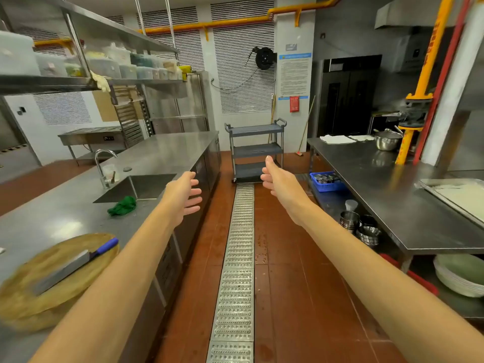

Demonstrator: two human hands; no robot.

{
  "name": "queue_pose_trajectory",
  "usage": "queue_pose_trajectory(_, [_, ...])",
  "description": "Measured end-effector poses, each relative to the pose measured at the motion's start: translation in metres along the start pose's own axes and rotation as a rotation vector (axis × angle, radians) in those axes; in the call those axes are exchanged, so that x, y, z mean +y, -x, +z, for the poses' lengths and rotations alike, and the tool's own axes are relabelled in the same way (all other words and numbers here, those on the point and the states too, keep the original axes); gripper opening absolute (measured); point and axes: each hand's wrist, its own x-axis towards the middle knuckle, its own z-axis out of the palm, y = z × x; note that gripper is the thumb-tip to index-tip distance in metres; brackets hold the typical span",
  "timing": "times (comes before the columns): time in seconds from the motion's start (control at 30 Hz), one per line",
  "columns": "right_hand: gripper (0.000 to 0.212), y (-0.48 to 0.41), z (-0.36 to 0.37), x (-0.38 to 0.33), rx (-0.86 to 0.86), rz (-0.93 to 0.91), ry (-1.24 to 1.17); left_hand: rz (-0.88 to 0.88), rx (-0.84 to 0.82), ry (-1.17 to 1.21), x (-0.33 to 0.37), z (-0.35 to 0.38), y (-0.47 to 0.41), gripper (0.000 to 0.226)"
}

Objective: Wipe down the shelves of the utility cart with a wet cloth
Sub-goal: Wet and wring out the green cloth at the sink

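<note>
On the bench (162,150) one cloth (122,206) is lying; ahead, one three-shelf cart (258,149) is standing; your left hand (184,195) and right hand (277,179) are spreading empty fingers (195,192).

No text can be read. The notice (294,74) at one o'clock and the yellow pipe (432,48) lettering at two o'clock are blurred.

Utility cart (257,150): grey, three shelves, handles on top, is standing upright at the far end of the floor grate (239,231). Cloth (122,206): green, crumpled, is lying on the steel counter (162,150), just beside the sink (154,183).
</note>
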Motion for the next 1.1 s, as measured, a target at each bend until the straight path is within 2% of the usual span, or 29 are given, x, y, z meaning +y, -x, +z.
queue_pose_trajectory(0.53, [0.065, -0.121, -0.035, 0.020, -0.003, 0.009, -0.038, -0.013, 0.035, 0.050, 0.018, 0.041, -0.091, 0.043])
queue_pose_trajectory(0.93, [0.066, -0.208, 0.048, 0.040, -0.154, 0.026, -0.037, -0.041, 0.152, 0.079, 0.013, -0.008, -0.184, 0.039])
queue_pose_trajectory(1.1, [0.064, -0.255, 0.094, 0.039, -0.159, 0.015, -0.023, -0.042, 0.191, 0.057, 0.012, -0.051, -0.245, 0.035])
